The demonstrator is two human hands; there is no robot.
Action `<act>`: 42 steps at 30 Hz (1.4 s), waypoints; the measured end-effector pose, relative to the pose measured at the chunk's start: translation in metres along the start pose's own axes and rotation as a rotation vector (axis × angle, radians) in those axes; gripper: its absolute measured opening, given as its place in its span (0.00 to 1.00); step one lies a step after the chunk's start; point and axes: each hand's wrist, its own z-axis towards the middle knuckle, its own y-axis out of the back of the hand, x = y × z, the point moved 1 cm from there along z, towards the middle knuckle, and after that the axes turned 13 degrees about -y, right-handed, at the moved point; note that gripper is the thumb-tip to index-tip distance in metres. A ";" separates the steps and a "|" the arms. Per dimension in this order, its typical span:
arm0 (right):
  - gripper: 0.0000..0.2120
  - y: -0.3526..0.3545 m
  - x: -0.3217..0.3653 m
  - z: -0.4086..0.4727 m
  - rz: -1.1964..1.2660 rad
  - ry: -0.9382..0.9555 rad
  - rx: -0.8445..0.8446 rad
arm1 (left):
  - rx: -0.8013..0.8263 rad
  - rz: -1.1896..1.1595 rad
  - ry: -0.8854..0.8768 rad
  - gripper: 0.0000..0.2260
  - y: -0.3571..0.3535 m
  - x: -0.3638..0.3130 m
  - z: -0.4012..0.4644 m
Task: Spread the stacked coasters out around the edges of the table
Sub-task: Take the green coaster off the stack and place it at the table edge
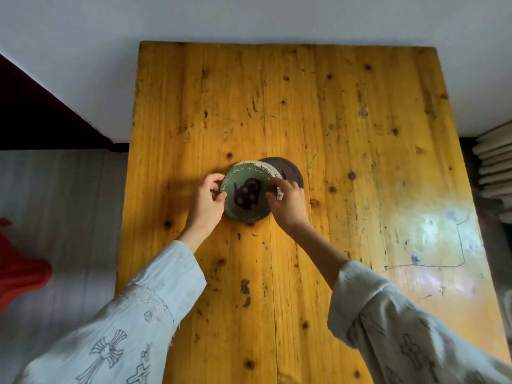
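A small stack of round coasters lies near the middle of the yellow wooden table [346,120]. The top one is a green coaster [246,199] with a dark teapot picture and lettering round its rim. Under it a white coaster [267,170] peeks out at the back, and a dark brown coaster [289,171] is fanned out to the back right. My left hand [206,202] pinches the green coaster's left edge. My right hand [288,205] has its fingers on the green coaster's right edge and covers part of the white one.
The table's left edge runs beside a pale floor with a red object [19,270] at far left. A stack of pale slats [494,164] stands off the table's right side. A pen line and a bright glare patch [443,231] mark the right part of the tabletop.
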 end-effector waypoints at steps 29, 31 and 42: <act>0.10 0.071 -0.211 -0.188 0.633 -0.661 0.228 | 0.299 -0.171 0.327 0.15 -0.086 -0.061 -0.255; 0.10 0.079 -0.226 -0.187 0.607 -0.650 0.215 | 0.304 -0.176 0.362 0.15 -0.103 -0.060 -0.267; 0.16 0.080 -0.241 -0.182 0.452 -0.553 0.188 | 0.284 -0.153 0.459 0.20 -0.138 -0.039 -0.294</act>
